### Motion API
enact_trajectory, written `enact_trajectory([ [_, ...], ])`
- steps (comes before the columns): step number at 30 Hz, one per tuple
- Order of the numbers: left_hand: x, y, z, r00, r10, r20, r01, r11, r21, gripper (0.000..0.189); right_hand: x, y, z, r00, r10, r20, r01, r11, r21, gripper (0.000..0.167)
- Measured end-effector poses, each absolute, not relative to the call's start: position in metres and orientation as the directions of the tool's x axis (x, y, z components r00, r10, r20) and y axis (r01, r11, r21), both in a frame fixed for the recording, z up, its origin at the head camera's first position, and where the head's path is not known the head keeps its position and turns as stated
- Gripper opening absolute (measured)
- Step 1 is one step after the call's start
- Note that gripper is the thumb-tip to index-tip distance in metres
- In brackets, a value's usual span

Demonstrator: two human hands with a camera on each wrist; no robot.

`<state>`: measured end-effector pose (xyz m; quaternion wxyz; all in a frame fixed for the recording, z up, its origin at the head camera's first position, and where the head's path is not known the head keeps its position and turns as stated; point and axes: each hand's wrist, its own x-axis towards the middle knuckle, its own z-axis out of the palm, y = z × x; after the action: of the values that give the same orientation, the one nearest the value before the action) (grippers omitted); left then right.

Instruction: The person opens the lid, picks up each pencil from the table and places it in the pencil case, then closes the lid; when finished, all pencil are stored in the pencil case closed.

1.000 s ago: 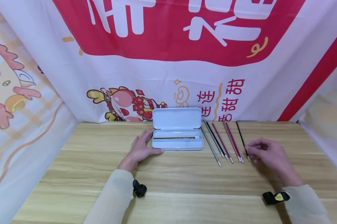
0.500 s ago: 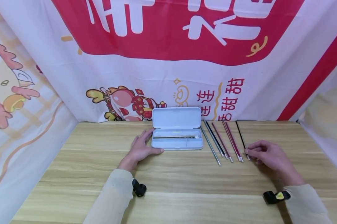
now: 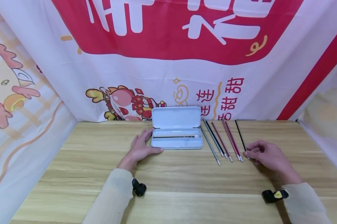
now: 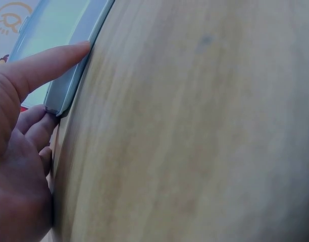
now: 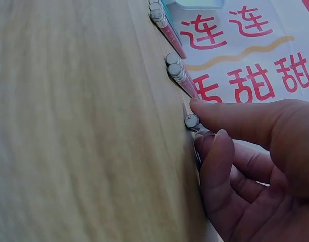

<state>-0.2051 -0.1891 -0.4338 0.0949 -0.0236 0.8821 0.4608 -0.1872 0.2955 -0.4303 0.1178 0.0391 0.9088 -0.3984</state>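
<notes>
A light-blue pencil case point(image 3: 177, 143) stands open at the back of the table, with pencils point(image 3: 175, 136) in its rear compartment. My left hand point(image 3: 140, 148) grips the case's left end, thumb along the front edge and fingers at the side; the left wrist view shows the thumb point(image 4: 53, 63) against the rim. At the right, my right hand point(image 3: 265, 154) pinches a black pencil point(image 3: 240, 134) near its eraser end, between thumb and fingers. That pencil lies on the table, its eraser end point(image 5: 192, 121) facing the right wrist camera.
Between case and right hand lie several pencils: a teal one point(image 3: 211, 143), dark ones point(image 3: 215, 140) and dark-red ones point(image 3: 232, 141), erasers toward me. A printed cloth point(image 3: 168, 71) hangs behind the wooden table point(image 3: 185, 180).
My right thumb and fingertips have drawn in around the black pencil near its eraser end. The left hand, the case and the other pencils have stayed put.
</notes>
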Motion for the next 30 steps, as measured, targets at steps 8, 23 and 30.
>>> enact_trajectory([
  [8, -0.2043, -0.188, -0.4311, -0.982, 0.054, -0.183, -0.12, 0.57, 0.813, 0.104, -0.1872, 0.2938, -0.4277, -0.972, -0.005, -0.233, 0.153, 0.739, -0.656, 0.047],
  [23, -0.2036, -0.1891, -0.4319, -0.981, 0.049, -0.185, -0.125, 0.569, 0.813, 0.101, -0.1875, 0.2867, -0.4253, -0.977, -0.027, -0.214, 0.114, 0.777, -0.62, 0.035],
  [30, -0.2038, -0.1885, -0.4325, -0.98, 0.046, -0.192, -0.132, 0.572, 0.809, 0.102, -0.1868, 0.2879, -0.4257, -0.977, -0.022, -0.211, 0.12, 0.764, -0.634, 0.032],
])
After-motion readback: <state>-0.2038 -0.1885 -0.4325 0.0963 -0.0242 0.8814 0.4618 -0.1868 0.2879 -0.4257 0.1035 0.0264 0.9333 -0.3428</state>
